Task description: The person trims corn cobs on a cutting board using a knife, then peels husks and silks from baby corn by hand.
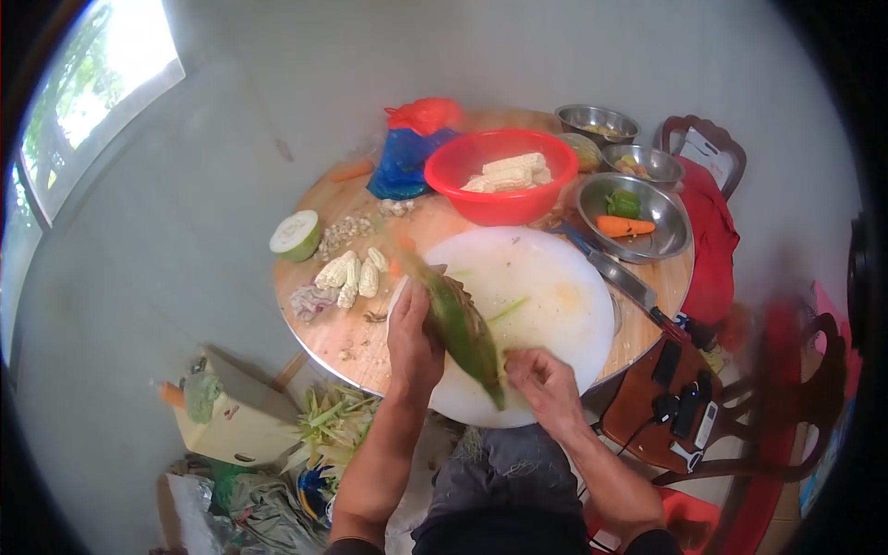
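My left hand (413,338) is wrapped around an ear of corn (465,338) still in its green husk, tilted over the round white cutting board (555,301). The upper end of the ear is blurred. Close to its lower end, my right hand (544,384) has its fingers pinched together; what they grip, if anything, is too small to tell. Several husked white corn cobs (350,275) lie left of the board. A knife (629,282) rests along the board's right edge, its handle toward the near side.
A red basin (444,180) holding husked cobs stands behind the board. Right of it, a steel bowl (671,242) contains a carrot (625,226) and a green pepper (623,203). A cut gourd (297,235) sits at the left edge. Stripped husks (338,416) are heaped below the table.
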Tool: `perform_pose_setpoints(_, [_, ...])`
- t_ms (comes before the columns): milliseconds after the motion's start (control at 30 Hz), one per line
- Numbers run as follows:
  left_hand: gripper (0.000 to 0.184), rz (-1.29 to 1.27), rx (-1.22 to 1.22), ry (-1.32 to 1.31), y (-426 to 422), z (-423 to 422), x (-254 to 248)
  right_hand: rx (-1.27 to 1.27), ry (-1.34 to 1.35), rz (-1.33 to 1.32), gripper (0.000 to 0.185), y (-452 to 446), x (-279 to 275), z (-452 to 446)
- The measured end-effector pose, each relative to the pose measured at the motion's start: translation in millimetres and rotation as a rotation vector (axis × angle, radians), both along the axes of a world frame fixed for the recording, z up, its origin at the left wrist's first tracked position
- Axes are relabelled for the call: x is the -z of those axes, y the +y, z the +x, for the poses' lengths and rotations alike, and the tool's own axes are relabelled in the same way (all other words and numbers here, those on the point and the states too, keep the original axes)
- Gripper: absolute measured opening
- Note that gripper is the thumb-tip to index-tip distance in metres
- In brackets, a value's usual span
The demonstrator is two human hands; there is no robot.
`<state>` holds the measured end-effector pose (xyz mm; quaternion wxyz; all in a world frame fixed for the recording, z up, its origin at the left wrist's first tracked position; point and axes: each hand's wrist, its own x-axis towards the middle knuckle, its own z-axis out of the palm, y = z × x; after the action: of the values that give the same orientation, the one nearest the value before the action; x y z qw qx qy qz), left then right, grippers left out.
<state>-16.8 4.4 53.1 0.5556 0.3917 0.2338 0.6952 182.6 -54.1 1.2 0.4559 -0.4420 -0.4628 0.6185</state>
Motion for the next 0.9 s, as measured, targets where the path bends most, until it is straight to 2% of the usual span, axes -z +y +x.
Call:
perform_pose_setpoints(67, [0.046,0.062,0.120,0.032,6,-5,-4,0.281,-0.165,0.381,0.033,9,-18,0])
perform_pose_setpoints(200, [0.042,-0.038,0.107,0.047,7,16,-25,0.230,-0.248,0.643,0.024,32,-87,-2])
perform_pose_setpoints(267, [0.039,-0.021,-0.062,0.240,5,31,-33,0.256,-0.300,0.742,0.022,50,-103,-10])
perform_pose_setpoints(300, [0.039,-0.017,-0.060,0.236,8,33,-30,0.275,-0.348,0.836,0.020,57,-108,-14])
perform_pose_setpoints(367, [0.035,0.010,-0.099,0.389,13,33,-19,0.303,-0.364,0.815,0.020,68,-109,-22])
perform_pose_setpoints(533, [0.030,0.029,-0.117,0.430,18,38,-16,0.364,-0.485,0.808,0.020,75,-102,-27])
perform_pose_setpoints(600, [0.029,0.055,-0.161,0.453,20,39,-17,0.455,-0.556,0.909,0.018,74,-102,-29])
perform_pose_setpoints(733, [0.028,-0.001,-0.120,0.452,22,42,-26,0.485,-0.576,0.870,0.017,75,-99,-32])
perform_pose_setpoints(800, [0.028,-0.048,-0.121,0.459,23,41,-28,0.471,-0.434,0.709,0.017,78,-94,-34])
perform_pose_setpoints(833, [0.027,-0.069,-0.069,0.412,24,38,-27,0.468,-0.439,0.709,0.017,81,-90,-34])
perform_pose_setpoints(900, [0.025,-0.088,-0.017,0.362,31,37,-18,0.503,-0.223,0.649,0.015,87,-81,-34])
